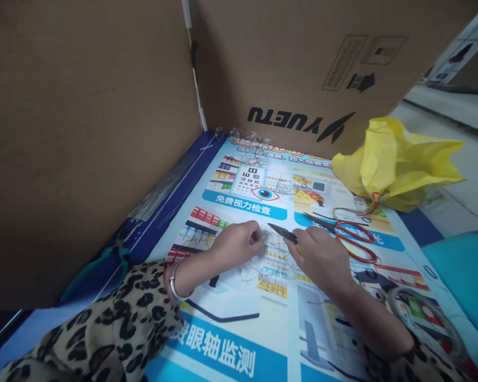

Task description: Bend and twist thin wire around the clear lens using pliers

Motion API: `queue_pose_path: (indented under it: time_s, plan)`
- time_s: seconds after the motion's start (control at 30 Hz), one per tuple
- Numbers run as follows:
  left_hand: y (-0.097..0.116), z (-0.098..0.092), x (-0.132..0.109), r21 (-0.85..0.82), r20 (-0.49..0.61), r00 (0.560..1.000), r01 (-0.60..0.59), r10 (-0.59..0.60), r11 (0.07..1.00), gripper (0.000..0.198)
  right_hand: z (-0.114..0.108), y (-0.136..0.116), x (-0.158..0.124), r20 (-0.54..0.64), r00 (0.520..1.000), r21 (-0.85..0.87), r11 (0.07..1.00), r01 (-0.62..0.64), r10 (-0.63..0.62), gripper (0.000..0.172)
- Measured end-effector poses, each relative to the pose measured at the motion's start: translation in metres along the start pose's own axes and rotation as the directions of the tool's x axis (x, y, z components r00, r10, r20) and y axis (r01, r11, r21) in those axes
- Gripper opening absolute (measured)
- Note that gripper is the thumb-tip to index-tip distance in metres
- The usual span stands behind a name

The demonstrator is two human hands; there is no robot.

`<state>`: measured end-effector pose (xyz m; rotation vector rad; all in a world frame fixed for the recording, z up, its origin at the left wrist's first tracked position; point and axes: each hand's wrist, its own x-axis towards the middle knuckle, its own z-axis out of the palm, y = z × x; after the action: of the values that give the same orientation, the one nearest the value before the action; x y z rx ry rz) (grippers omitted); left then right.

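My left hand (235,245) rests on a printed poster (239,345), fingers pinched on thin wire (273,245) that loops between both hands. My right hand (322,257) is closed around small pliers (283,232) with yellow grips; the dark jaws point left toward the wire. A silver bangle (172,280) sits on my left wrist, above a leopard-print sleeve. More tangled thin wire (269,273) lies on the poster below the hands.
Red-handled scissors (350,233) lie just right of my right hand. A yellow plastic bag (398,162) sits at the back right. Cardboard walls (83,132) stand left and behind. A bundle of straight wires (163,188) lies along the left wall. Loose wire bits (255,143) lie near the far corner.
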<state>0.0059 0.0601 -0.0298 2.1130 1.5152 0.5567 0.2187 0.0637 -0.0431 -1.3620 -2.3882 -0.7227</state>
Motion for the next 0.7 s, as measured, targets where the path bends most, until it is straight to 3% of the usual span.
queue_pose_path:
  time_s: [0.37, 0.7]
  plan:
    - [-0.0042, 0.0032, -0.0001, -0.049, 0.005, 1.0, -0.024, 0.024, 0.998, 0.014, 0.0025, -0.0009, 0.001, -0.035, 0.999, 0.039, 0.999, 0.019, -0.018, 0.025]
    - [-0.0011, 0.0006, -0.0004, -0.052, 0.015, 1.0, -0.007, 0.008, 0.999, 0.013, 0.0019, 0.0003, 0.0003, 0.006, 1.0, 0.023, 0.999, 0.027, -0.027, 0.026]
